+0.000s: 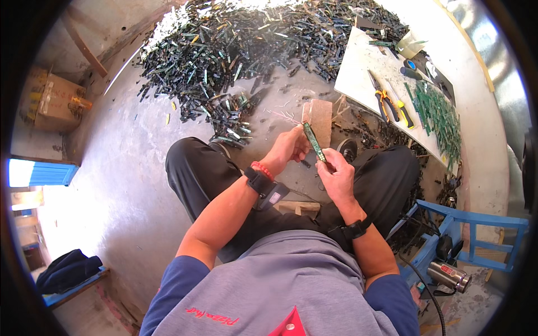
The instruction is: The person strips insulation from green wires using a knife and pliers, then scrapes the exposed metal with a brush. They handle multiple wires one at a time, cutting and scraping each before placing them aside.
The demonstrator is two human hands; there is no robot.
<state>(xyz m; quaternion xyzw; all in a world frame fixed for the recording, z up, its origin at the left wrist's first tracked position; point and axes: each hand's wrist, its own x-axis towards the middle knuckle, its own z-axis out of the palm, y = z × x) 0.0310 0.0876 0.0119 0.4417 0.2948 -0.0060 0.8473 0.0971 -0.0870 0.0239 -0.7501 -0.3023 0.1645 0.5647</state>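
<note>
A slim green circuit board strip (313,140) with a dark edge is held at a slant between my hands, above the floor. My right hand (337,172) pinches its lower end between thumb and fingers. At the upper end, the thumb and fingertip of my left hand (291,145) close on the strip's tip, the other fingers curled below. Just beyond my hands a reddish-brown brick-like block (320,124) stands on the floor. Thin pale wire scraps (282,114) lie to its left.
A large heap of dark strips (235,54) spreads ahead. At right, a white board (361,63) carries orange-black pliers (384,101), a yellow-handled screwdriver (404,113) and a pile of green circuit board strips (437,119). A blue frame (458,214) and a metal flask (447,275) are at lower right.
</note>
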